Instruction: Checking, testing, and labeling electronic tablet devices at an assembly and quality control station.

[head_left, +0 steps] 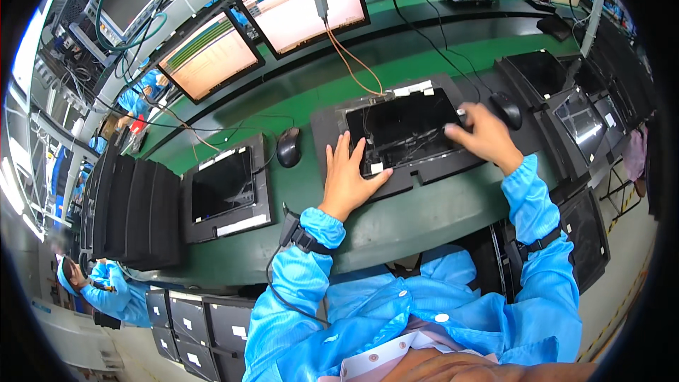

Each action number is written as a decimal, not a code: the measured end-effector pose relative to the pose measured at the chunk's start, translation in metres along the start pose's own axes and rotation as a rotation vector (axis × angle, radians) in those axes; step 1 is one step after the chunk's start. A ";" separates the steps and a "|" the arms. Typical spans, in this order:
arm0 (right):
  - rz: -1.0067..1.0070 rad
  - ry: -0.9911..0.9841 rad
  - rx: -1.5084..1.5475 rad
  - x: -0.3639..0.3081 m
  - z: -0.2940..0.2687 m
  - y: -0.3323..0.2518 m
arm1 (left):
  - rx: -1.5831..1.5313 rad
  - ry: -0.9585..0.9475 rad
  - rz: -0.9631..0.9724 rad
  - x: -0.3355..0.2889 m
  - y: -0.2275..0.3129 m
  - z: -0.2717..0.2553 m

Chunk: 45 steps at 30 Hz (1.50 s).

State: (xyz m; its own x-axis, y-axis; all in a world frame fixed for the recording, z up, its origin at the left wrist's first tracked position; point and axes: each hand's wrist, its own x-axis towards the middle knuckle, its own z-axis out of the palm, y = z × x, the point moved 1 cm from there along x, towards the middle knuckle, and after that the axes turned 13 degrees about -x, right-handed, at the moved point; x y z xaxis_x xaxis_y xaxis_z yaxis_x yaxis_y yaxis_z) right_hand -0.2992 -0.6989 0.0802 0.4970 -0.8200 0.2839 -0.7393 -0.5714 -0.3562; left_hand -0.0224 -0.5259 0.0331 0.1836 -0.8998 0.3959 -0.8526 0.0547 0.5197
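A dark glossy display panel (pixel 403 124) lies in a black foam tray (pixel 329 124) on the green bench in front of me. Wrinkled clear film shows along its near edge, and white tabs sit at its rim. My left hand (pixel 346 180) rests with fingers spread on the tray's left side, beside the panel's near left corner. Over the panel's right edge is my right hand (pixel 484 138), slightly blurred, thumb and forefinger apart and nothing seen between them. A flat orange-brown cable (pixel 350 60) runs from the panel's far edge up to a grey connector (pixel 321 7).
A second panel (pixel 223 182) in foam lies left, next to stacked black foam trays (pixel 134 212). Two mice (pixel 288 147) (pixel 506 110) flank my tray. More panels (pixel 581 124) in trays are at right. Two monitors (pixel 308 7) (pixel 211 56) stand behind; co-workers sit across the bench.
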 end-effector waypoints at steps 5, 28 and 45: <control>-0.272 -0.059 0.088 -0.012 0.001 0.024 | -0.068 0.010 0.064 -0.003 0.001 0.003; -0.744 0.298 0.128 0.015 0.025 -0.154 | -0.110 0.205 -0.082 -0.059 -0.042 -0.112; -0.888 -0.248 -0.061 0.085 0.115 -0.395 | 0.351 0.594 -0.045 -0.141 -0.177 -0.199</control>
State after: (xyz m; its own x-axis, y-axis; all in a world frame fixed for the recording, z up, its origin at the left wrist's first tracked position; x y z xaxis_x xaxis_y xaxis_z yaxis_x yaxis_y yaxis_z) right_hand 0.0874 -0.5464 0.1428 0.9709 -0.0692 0.2291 -0.0593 -0.9970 -0.0498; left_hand 0.1995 -0.3231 0.0360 0.3737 -0.5028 0.7794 -0.9275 -0.2101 0.3092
